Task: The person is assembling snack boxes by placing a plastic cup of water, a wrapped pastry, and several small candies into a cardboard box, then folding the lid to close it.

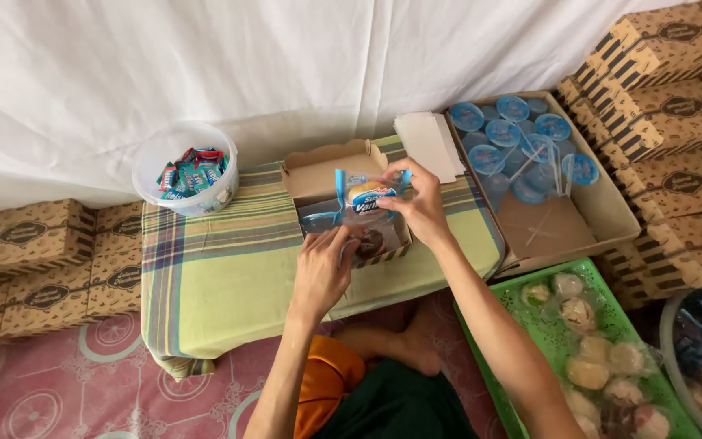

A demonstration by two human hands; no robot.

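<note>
Packing looks to be the step in hand: your right hand (420, 203) has its fingers pinched on a wrapped bun (367, 195) just above the open snack box (343, 203) on the bench (221, 268). Your left hand (322, 268) rests curled at the box's front edge; whether it grips anything, you cannot tell. Next, lower the bun in gently beside the dark cake (370, 242).

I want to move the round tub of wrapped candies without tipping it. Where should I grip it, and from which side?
Probably grip the clear plastic tub by its rim, from above, fingers on opposite sides. It stands upright and open-topped on the striped cloth near the table's left back corner, with the candies lying below the rim, so the edge is free all round.
</note>
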